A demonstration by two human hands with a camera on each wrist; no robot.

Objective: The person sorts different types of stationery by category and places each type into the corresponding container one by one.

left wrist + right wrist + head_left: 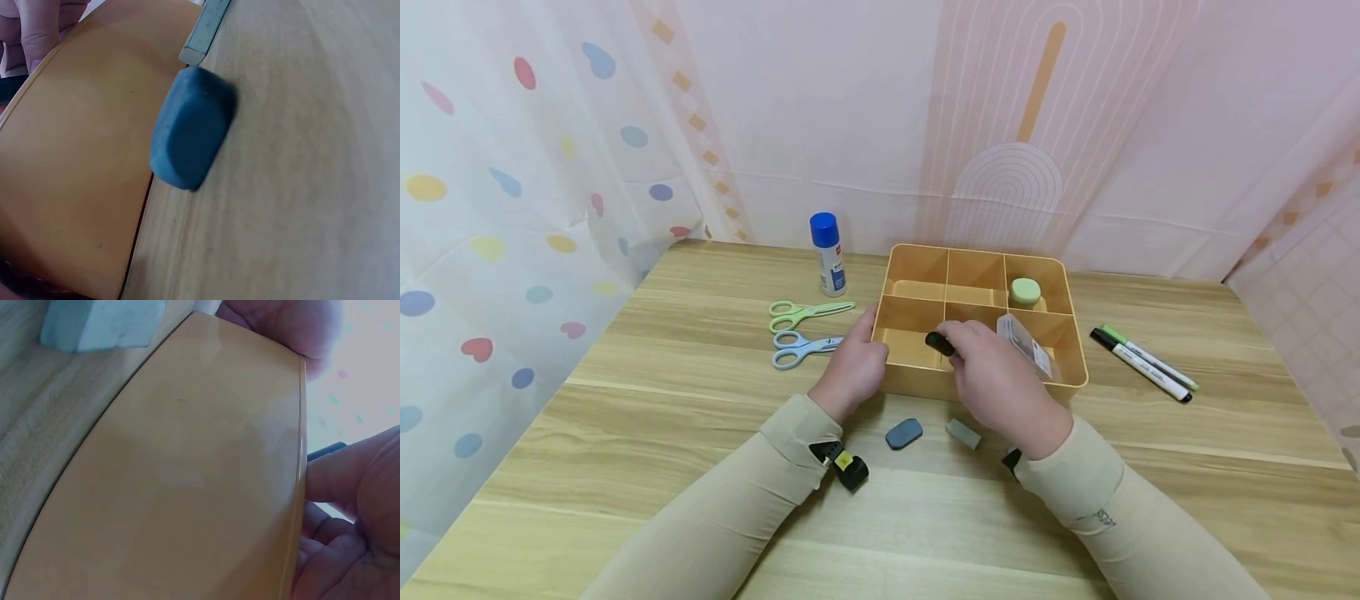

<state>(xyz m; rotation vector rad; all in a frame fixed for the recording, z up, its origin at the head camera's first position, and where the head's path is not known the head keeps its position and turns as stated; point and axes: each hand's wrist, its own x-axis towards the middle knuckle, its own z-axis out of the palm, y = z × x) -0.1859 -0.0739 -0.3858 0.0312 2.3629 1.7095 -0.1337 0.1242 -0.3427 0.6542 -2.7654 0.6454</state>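
An orange divided storage box [917, 379] stands on the table. My left hand [853, 367] grips its front left corner. My right hand [1000, 379] is over the front edge and holds a dark, round-ended object [938, 342]; most of it is hidden, so its kind is unclear. A clear case with a white label [1026, 346] leans in the front right compartment. A light green rounded item [1025, 292] sits in the back right one. In front of the box lie a blue eraser [904, 433] and a grey-green block [963, 433].
Left of the box are green scissors [805, 313], blue scissors [801, 347] and an upright glue bottle with a blue cap [828, 254]. To the right lie a black-and-white marker [1141, 365] and a green-and-white one [1150, 357]. Patterned curtains border the table.
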